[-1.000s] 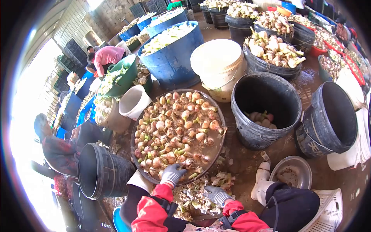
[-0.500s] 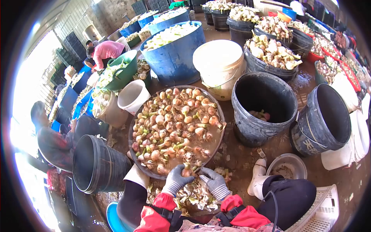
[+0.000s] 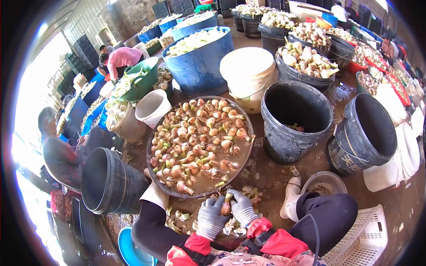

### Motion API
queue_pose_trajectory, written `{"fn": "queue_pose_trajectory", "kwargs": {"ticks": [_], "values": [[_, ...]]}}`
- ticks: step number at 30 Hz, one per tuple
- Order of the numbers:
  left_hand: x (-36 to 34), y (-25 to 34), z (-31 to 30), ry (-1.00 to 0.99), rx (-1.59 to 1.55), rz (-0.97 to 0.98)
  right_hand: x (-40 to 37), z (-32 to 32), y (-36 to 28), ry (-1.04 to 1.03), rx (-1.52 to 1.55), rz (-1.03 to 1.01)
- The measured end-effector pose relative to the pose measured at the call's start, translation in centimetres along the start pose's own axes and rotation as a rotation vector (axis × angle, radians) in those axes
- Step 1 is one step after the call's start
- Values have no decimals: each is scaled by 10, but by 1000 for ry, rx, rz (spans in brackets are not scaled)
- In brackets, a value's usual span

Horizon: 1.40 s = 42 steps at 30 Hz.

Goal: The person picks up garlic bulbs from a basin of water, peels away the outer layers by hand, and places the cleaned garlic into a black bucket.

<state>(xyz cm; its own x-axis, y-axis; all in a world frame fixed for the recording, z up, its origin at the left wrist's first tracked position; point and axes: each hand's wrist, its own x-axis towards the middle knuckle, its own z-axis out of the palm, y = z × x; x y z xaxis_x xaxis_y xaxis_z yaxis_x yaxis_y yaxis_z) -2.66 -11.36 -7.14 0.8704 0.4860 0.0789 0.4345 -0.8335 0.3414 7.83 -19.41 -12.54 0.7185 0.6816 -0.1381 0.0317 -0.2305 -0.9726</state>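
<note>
**Blue tub (image 3: 199, 66) far, basin (image 3: 195, 196) close, both hands on one bulb (image 3: 226, 207)**

Largest first. Blue tub: well ahead of the fingers, beyond the basin, heaped with pale green-white pieces. Seated person (image 3: 62, 153): well off to the left of the fingers.

Basin: round, on the floor just ahead of the fingers and a bit left. Holds brown water and many bulbs; bare water shows on the right.

Three black buckets near. One (image 3: 288, 144) ahead-right of the fingers, a little something at the bottom, too dark to count. Another (image 3: 353, 148) further right, tilted. Third (image 3: 122, 181) left, leaning. White bucket (image 3: 250, 86): ahead of the fingers, past the basin, beside the first black one.

White crate (image 3: 366, 235): right of the fingers, near side. Metal bowl (image 3: 337, 182): right, beyond the white boot (image 3: 290, 199).

Peelings (image 3: 181, 217): on the floor below and around the fingers.

Left hand (image 3: 211, 217): striped glove, fingers curled on the round end of the bulb. Right hand (image 3: 242, 208): same glove, fingers bent against the stalk; can't tell if they hold anything else.

Bulb: between the two hands, stalk pointing away from the wearer, clear of the basin rim.
</note>
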Motion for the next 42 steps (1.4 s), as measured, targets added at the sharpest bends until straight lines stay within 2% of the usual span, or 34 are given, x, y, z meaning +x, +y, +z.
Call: {"fn": "queue_pose_trajectory", "kwargs": {"ticks": [2,4,5,6,8,10,12,13,15,16,17,20,22,23,24,26,28,30,32,33,34,36,38,39,40,41,42], "values": [[-5,-8,10,18,-40,-28,1,-6,-5,-5,-7,-25],[-9,-12,15,-30,-1216,-428,3,-15,-12,-126,80,26],[-9,-13,11,-80,-1604,-485,1,-20,-20,-151,162,-15],[-13,-17,11,-74,-1604,-486,1,-21,-19,-156,162,-17],[-23,-23,10,-218,-2380,-543,1,-21,-17,-177,177,-108],[-26,-25,11,-168,-2360,-589,-1,-21,-20,-201,134,-119],[-27,-25,12,-93,-2316,-678,-4,-22,-30,-257,440,64],[-26,-26,13,-96,-2318,-678,-1,-17,-16,-369,559,169],[-23,-28,15,-114,-2047,-457,-2,-9,-8,-355,627,244],[-24,-30,20,-116,-2048,-459,-2,-5,-11,-344,696,322],[-25,-32,26,-79,-1994,-499,-5,-5,-17,-239,635,313],[-33,-35,35,10,-1939,-569,-4,-2,-15,-175,565,244],[-38,-50,48,-216,-2112,-705,-2,-4,-14,-169,595,252],[-35,-52,51,-369,-2228,-651,0,-6,-15,-160,628,257],[-35,-53,54,-367,-2227,-654,1,-7,-14,-162,629,259],[-29,-44,48,-263,-2023,-715,2,-10,-14,-180,689,311],[-15,-43,43,-216,-2089,-793,-3,-8,-17,-142,695,330],[-1,-55,51,137,-2254,-1010,-8,-4,-18,-305,486,224],[1,-83,67,-1,-2290,-878,-13,-2,-27,-355,474,181],[-4,-89,78,104,-2151,-944,-12,-4,-29,-327,440,173],[0,-68,55,205,-2006,-1002,-11,-6,-30,-300,409,164],[-7,-50,46,312,-2054,-809,-7,-6,-21,-283,412,181],[-13,-39,48,317,-2014,-810,-4,-3,-12,-288,306,73],[-19,-32,48,355,-1852,-768,-4,0,-7,-290,307,75],[-22,-24,42,391,-1689,-724,-6,4,-6,-311,348,145],[-18,-25,33,309,-1707,-804,-6,7,-6,-330,389,214],[-16,-26,33,311,-1706,-801,-6,10,-6,-331,389,211]]}}
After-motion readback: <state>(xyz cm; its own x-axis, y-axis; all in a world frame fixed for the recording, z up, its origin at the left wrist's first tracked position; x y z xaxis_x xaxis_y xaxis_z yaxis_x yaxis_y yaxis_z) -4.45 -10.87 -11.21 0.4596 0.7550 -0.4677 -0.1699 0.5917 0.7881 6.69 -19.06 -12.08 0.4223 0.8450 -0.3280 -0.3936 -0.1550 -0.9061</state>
